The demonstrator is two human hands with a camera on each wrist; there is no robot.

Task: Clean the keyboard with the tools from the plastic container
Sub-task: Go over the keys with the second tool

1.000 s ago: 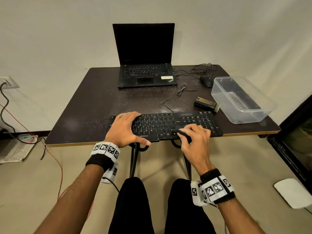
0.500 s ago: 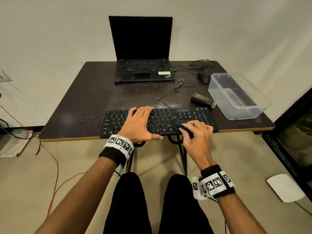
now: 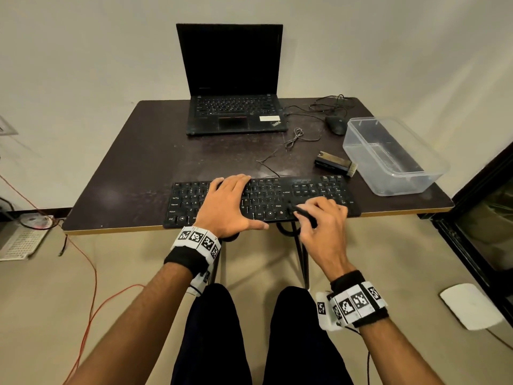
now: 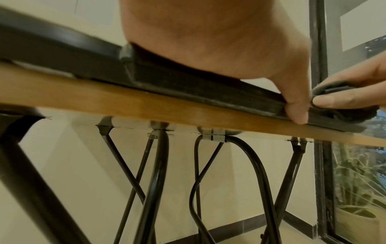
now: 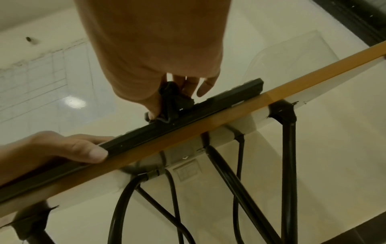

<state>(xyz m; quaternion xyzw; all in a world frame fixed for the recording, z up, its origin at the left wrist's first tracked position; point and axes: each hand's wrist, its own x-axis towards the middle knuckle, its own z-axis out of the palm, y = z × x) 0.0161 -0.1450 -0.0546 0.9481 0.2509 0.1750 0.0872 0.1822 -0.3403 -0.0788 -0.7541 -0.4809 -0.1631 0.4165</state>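
The keyboard (image 3: 261,201) lies along the near edge of the table (image 3: 133,173), under both hands. The left hand (image 3: 227,207) is spread flat over its middle keys, fingers straight, thumb stretched along the front edge; a second ago it covered the left end, so it has slid inward toward the right hand. That reads as a change of bracing point: the keyboard is now pinned close to where the work is going on.

The right hand (image 3: 323,218) is curled around a small dark cleaning tool (image 3: 301,211), pinching it between thumb and fingers, with the working end touching the keys just left of its knuckles. The right wrist view shows the tool (image 5: 170,102) pressed down onto the keyboard's near rim. This hand has barely shifted in the last second, so the cleaning seems to be dwelling on the lower rows right of centre. My guess is that the task is mid-way, with the far right keys probably yet to be gone over.

Beyond the right hand lies a brush (image 3: 334,164), set down beside the clear plastic container (image 3: 433,173), which stands further right; whether anything remains in it I cannot tell. Past the left hand's fingertips stands an open laptop (image 3: 233,87), with a mouse (image 3: 336,125) to its right.
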